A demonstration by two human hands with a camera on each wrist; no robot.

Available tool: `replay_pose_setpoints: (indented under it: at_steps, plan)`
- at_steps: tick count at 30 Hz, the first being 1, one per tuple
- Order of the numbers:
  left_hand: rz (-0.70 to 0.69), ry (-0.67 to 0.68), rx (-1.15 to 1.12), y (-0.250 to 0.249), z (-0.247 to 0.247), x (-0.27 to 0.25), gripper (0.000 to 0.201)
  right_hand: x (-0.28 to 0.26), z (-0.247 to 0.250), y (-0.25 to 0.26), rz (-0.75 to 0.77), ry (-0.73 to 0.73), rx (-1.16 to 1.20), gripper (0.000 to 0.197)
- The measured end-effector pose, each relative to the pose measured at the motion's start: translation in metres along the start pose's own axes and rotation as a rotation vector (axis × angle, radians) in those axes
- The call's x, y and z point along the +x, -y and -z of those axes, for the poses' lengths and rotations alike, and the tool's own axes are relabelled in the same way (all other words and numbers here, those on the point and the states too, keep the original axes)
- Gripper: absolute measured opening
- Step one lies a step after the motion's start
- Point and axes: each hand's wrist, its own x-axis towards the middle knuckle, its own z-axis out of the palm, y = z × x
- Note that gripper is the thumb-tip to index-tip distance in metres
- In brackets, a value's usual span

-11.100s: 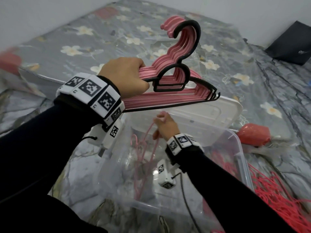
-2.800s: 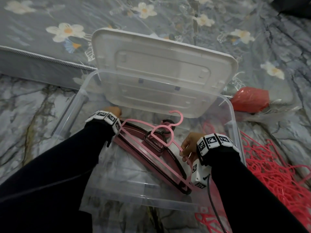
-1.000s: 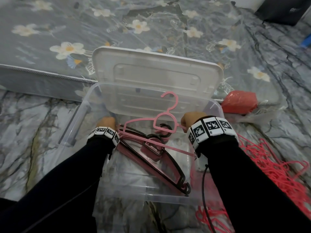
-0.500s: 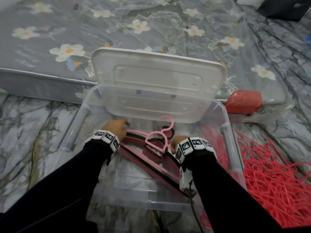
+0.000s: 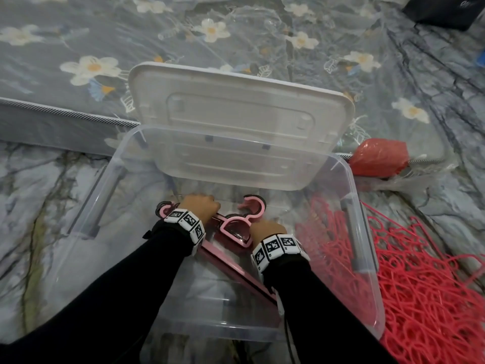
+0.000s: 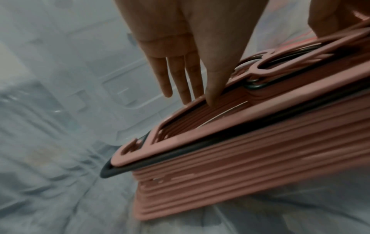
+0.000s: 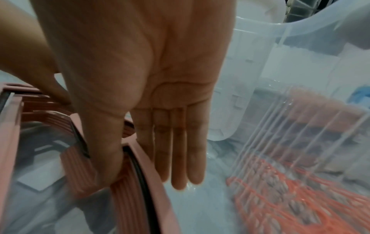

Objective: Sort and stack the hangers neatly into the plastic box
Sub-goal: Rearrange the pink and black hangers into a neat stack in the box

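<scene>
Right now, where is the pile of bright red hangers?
In the head view, the tangled pile of bright red plastic hangers lies on the floor, right of the clear plastic box, below the red plastic bag.

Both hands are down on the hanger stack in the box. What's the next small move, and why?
Probably lift both hands off and reach for the red hangers piled outside the box. The pink hanger stack already lies flat on the box floor; the left hand and right hand only touch its top with straight fingers, gripping nothing.
</scene>
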Motion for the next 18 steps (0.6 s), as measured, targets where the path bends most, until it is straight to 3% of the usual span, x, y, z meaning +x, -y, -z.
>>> replay_pose_setpoints:
  at_steps: [5, 10, 18]
  plan:
    - [0.013, 0.079, -0.079, -0.001, 0.009, 0.011, 0.026, 0.004, -0.008, -0.011, -0.054, 0.012, 0.098, 0.038]
    - [-0.066, 0.084, -0.078, -0.018, 0.006, 0.017, 0.028, 0.009, -0.012, -0.006, -0.011, 0.0, 0.074, 0.034]
    - [0.002, 0.103, -0.183, -0.018, 0.007, 0.02, 0.029, -0.001, -0.007, -0.003, 0.004, -0.052, 0.055, 0.03]
